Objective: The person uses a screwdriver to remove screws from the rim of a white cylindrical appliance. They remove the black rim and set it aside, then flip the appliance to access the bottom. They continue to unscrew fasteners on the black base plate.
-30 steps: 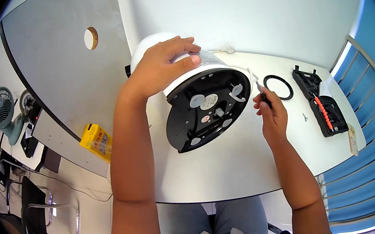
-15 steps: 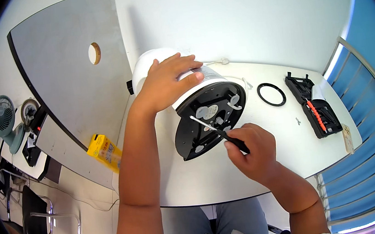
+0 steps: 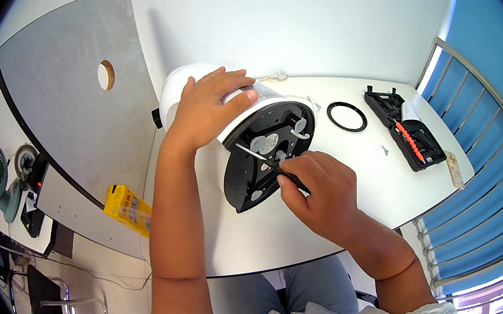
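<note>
A white rounded appliance [image 3: 176,86] lies on its side on the table, its black underside [image 3: 241,186] turned toward me. Across its white wall rests my left hand [image 3: 212,109], open, with the fingers spread. Closed round the black handle of a screwdriver [image 3: 252,152] is my right hand [image 3: 325,195], just in front of the underside. The screwdriver's metal shaft slants up and left over the base, its tip near the base's upper-left rim. I cannot tell whether the tip touches. Grey-white round pieces and a pale label show on the underside.
Right of the appliance lie a black ring [image 3: 364,120] and small screws [image 3: 385,150]. Farther right are an open black tool case [image 3: 425,154] with an orange-red strip and a pale remote control [image 3: 454,170]. A yellow box [image 3: 126,211] stands beside the grey partition [image 3: 65,104].
The whole view has shifted, so everything sits a little farther left and up. My right hand has moved slightly closer to the underside with the screwdriver; my left hand stays on the appliance.
</note>
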Demonstrator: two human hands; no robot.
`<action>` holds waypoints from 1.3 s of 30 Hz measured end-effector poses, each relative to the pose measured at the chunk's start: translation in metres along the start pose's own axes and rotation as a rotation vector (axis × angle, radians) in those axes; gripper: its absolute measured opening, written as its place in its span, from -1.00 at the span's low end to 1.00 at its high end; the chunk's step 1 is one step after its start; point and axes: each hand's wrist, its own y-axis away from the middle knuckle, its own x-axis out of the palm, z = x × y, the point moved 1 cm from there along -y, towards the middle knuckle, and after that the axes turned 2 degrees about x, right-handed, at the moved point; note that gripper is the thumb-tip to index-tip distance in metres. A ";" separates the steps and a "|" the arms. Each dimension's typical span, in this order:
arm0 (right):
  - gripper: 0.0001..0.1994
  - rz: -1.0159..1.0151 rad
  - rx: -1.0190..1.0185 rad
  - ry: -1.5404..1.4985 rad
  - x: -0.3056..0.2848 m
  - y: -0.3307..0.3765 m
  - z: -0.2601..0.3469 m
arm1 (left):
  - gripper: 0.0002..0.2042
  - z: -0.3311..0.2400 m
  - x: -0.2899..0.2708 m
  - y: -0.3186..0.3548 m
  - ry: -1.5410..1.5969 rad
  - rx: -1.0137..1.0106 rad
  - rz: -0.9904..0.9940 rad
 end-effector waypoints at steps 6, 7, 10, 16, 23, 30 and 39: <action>-0.87 0.040 0.016 0.132 -0.001 0.001 0.010 | -0.52 -0.004 0.002 0.000 -0.017 -0.027 -0.015; -0.87 0.044 0.022 0.162 -0.002 0.000 0.013 | -0.52 -0.005 0.002 0.000 -0.018 -0.039 -0.021; -0.89 0.040 0.093 0.026 -0.006 -0.007 0.016 | -0.52 -0.008 0.004 -0.001 -0.028 -0.056 -0.039; -0.84 0.441 0.690 -0.414 -0.029 -0.022 -0.008 | -0.48 -0.016 0.010 -0.002 -0.050 -0.059 -0.097; -0.84 0.580 1.258 -1.014 -0.052 -0.023 -0.010 | -0.49 -0.028 0.025 -0.001 -0.068 -0.063 -0.160; -0.85 0.572 1.252 -1.151 -0.045 -0.016 0.003 | -0.47 -0.031 0.025 -0.001 -0.071 -0.075 -0.136; -0.72 0.734 1.356 -1.041 -0.042 -0.022 -0.011 | -0.45 -0.030 0.024 -0.002 -0.067 -0.070 -0.118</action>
